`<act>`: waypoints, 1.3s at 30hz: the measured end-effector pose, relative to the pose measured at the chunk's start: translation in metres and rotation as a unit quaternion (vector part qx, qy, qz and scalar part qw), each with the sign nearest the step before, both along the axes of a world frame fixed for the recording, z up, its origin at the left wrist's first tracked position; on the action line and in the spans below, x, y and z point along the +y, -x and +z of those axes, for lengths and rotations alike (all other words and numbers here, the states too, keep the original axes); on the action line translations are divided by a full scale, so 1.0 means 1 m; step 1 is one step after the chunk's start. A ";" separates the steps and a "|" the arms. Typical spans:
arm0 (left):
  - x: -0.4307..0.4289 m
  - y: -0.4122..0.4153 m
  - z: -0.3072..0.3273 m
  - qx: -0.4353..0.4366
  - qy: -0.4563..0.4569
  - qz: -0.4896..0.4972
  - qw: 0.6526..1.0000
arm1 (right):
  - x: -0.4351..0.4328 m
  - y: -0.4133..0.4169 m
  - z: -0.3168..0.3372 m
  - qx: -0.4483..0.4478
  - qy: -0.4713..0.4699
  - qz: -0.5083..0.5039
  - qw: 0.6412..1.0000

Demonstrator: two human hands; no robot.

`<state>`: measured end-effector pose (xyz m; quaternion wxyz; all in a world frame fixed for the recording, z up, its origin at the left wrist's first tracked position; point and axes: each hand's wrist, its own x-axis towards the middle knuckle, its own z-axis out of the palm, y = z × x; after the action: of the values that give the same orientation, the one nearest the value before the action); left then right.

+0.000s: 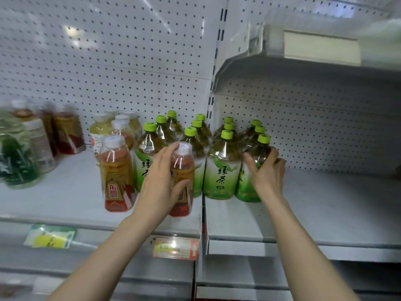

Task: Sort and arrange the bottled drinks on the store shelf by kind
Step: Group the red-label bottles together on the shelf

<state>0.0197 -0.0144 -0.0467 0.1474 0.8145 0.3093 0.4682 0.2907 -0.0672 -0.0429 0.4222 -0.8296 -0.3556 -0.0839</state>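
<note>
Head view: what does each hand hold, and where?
Left hand grips the white-capped orange-labelled plastic bottle round its body, below the cap. Right hand grips the front-right green-capped plastic tea bottle round its shoulder.

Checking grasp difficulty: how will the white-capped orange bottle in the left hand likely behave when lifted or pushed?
The orange bottle looks full, so probably heavy for its size. It is tall on a narrow base, so a high push could tip it. Its glossy label may be slippery under the left hand.
</note>
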 end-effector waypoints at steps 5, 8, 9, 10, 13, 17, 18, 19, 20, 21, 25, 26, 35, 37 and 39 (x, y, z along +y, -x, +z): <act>0.023 0.026 0.034 -0.019 -0.038 0.112 0.993 | -0.009 0.023 0.002 -0.193 -0.080 -0.008 0.978; 0.060 0.034 0.068 0.083 -0.059 0.157 0.982 | -0.002 0.044 0.010 -0.281 -0.058 0.030 0.957; 0.071 0.031 0.076 0.145 -0.048 0.170 0.974 | 0.004 0.049 0.012 -0.297 -0.027 0.039 0.954; 0.080 0.025 0.081 0.209 -0.029 0.182 0.960 | 0.009 0.051 0.012 -0.305 0.008 0.040 0.951; 0.089 0.008 0.088 0.324 -0.012 0.215 0.921 | 0.020 0.052 0.007 -0.312 0.098 0.020 0.945; 0.092 0.001 0.091 0.329 -0.009 0.261 0.908 | 0.020 0.057 0.012 -0.325 0.162 -0.007 0.932; 0.092 0.000 0.091 0.326 -0.014 0.266 0.907 | 0.020 0.060 0.015 -0.323 0.174 -0.010 0.930; 0.091 -0.001 0.090 0.321 -0.022 0.269 0.908 | 0.020 0.062 0.016 -0.318 0.183 -0.010 0.930; 0.089 -0.002 0.089 0.317 -0.031 0.271 0.908 | 0.020 0.063 0.017 -0.315 0.188 -0.012 0.930; 0.088 -0.002 0.089 0.315 -0.039 0.271 0.909 | 0.019 0.063 0.018 -0.310 0.189 -0.012 0.931; 0.084 -0.004 0.087 0.300 -0.058 0.269 0.913 | 0.016 0.057 0.019 -0.306 0.166 -0.020 0.937; 0.084 -0.005 0.086 0.298 -0.060 0.269 0.914 | 0.017 0.055 0.020 -0.306 0.160 -0.022 0.938; 0.083 0.000 0.074 0.241 -0.056 0.220 0.943 | 0.010 0.039 0.010 -0.321 0.141 0.004 0.937; 0.068 0.007 0.066 0.213 -0.092 0.200 0.952 | 0.005 0.047 0.009 -0.297 0.070 0.016 0.952; 0.050 0.024 0.061 0.138 -0.165 0.193 0.957 | 0.002 0.067 0.015 -0.243 -0.045 0.056 0.967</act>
<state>-0.0045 0.0351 0.0142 -0.1265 0.8089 0.3960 0.4157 0.2240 -0.0650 -0.0283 0.3638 -0.7432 -0.4893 -0.2755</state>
